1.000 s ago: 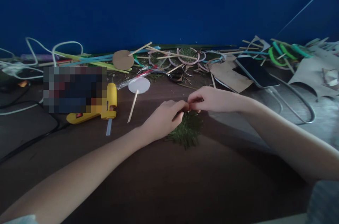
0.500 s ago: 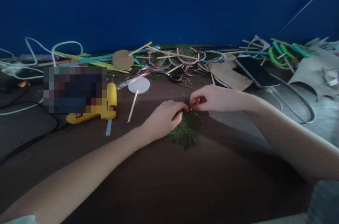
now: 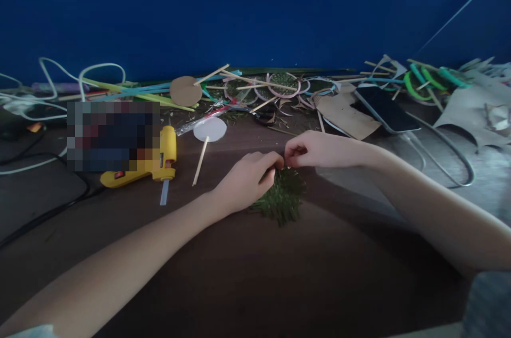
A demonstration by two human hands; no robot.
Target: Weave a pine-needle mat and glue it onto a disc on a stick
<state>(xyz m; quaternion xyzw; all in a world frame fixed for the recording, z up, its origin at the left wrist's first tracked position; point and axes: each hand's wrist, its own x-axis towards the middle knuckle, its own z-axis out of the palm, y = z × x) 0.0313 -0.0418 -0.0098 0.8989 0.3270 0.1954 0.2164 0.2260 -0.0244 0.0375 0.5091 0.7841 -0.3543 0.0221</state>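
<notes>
A small mat of woven green grass-like strips (image 3: 282,204) lies on the dark table, its loose ends sticking out around the edge. My left hand (image 3: 252,177) rests over its upper left edge, thumb and fingers closed on it. Beside it, at the mat's top edge, my right hand (image 3: 309,149) is closed in a pinch. Whatever lies between those right fingertips is too small to make out. The fingertips of both hands nearly meet.
To the left lies a yellow glue gun (image 3: 167,151) beside a blurred-out patch. A white disc on a stick (image 3: 209,129) lies behind my left hand. Farther back are a brown cardboard disc (image 3: 186,91), scissors (image 3: 264,116), several ringed mats, and a phone (image 3: 385,107) with a cable.
Almost nothing differs. My right hand has shifted very slightly to the left and down; my left hand and the green mat stay in place.
</notes>
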